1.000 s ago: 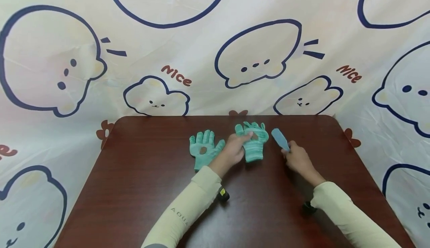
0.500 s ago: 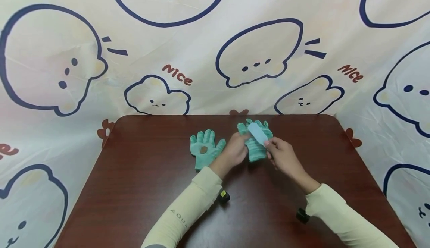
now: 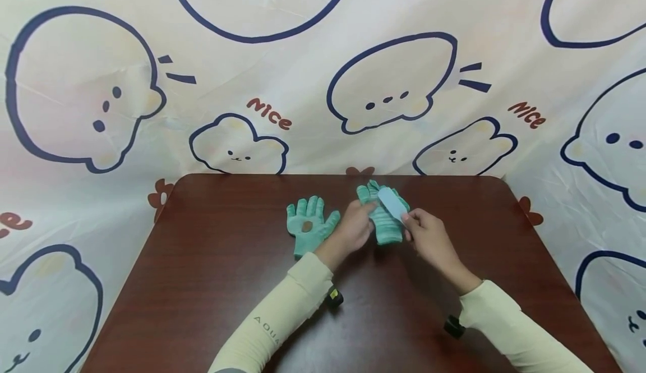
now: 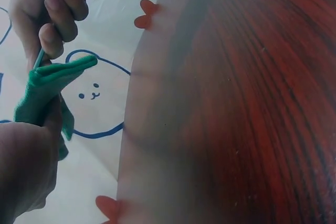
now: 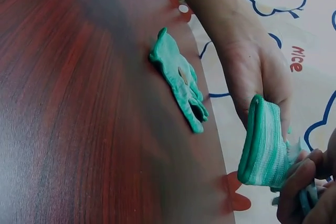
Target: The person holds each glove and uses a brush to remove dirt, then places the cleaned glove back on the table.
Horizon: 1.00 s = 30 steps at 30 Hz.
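My left hand (image 3: 355, 226) grips a green knitted glove (image 3: 388, 233) by its thumb side, holding it up off the table. In my right hand (image 3: 429, 233) is a light blue brush (image 3: 392, 202), its flat back facing up and its head laid over the glove's palm. Pale bristles show at the glove in the right wrist view, beside the ribbed cuff (image 5: 262, 142). The brown patch on this glove's palm is hidden under the brush. A second green glove (image 3: 308, 241) lies flat to the left, palm up, with a brown patch (image 3: 307, 226) on it.
The dark brown wooden table (image 3: 212, 283) has rounded far corners. Right behind its back edge hangs a pale cloth (image 3: 303, 70) printed with cartoon animals, which also runs down both sides.
My right hand has brought the brush leftward from beside the glove onto its palm, then slid it slightly down and right. My left hand keeps its hold; the other glove lies still.
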Motion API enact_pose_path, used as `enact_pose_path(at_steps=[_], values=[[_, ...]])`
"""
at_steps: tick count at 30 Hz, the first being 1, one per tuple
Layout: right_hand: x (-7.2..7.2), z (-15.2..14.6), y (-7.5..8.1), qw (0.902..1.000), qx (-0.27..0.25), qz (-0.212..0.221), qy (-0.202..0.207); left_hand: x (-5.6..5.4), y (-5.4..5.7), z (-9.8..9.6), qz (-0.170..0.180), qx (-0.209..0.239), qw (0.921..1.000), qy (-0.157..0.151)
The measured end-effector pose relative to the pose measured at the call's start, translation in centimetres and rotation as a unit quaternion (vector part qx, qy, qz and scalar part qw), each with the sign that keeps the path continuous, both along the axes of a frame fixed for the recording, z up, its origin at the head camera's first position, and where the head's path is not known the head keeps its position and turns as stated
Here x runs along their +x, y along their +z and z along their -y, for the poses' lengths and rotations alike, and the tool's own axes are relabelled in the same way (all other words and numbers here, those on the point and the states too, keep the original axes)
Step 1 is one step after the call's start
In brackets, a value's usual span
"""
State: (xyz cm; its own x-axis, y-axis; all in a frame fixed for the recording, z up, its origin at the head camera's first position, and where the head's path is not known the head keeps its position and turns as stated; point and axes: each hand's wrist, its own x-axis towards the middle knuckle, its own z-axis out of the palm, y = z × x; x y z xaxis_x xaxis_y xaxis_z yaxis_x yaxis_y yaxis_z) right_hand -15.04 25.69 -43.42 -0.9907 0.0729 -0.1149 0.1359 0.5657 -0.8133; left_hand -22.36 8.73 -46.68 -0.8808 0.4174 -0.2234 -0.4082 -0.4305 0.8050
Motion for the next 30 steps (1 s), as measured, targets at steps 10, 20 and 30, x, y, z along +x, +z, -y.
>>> enact_pose_path(at_steps=[10, 20, 30], values=[[0.4, -1.0, -0.1, 0.9996, -0.022, 0.017, 0.003, 0.3, -0.3, 0.0, 0.014, 0.003, 0.9999, -0.004], [0.2, -1.3, 0.1, 0.9985, -0.048, 0.023, -0.011, 0.3, -0.3, -0.3, 0.029, 0.007, 0.9996, -0.002], [0.0, -1.8, 1.3, 0.9932, -0.110, 0.023, -0.031, -0.1, -0.1, 0.5, 0.007, 0.009, 0.9999, 0.010]])
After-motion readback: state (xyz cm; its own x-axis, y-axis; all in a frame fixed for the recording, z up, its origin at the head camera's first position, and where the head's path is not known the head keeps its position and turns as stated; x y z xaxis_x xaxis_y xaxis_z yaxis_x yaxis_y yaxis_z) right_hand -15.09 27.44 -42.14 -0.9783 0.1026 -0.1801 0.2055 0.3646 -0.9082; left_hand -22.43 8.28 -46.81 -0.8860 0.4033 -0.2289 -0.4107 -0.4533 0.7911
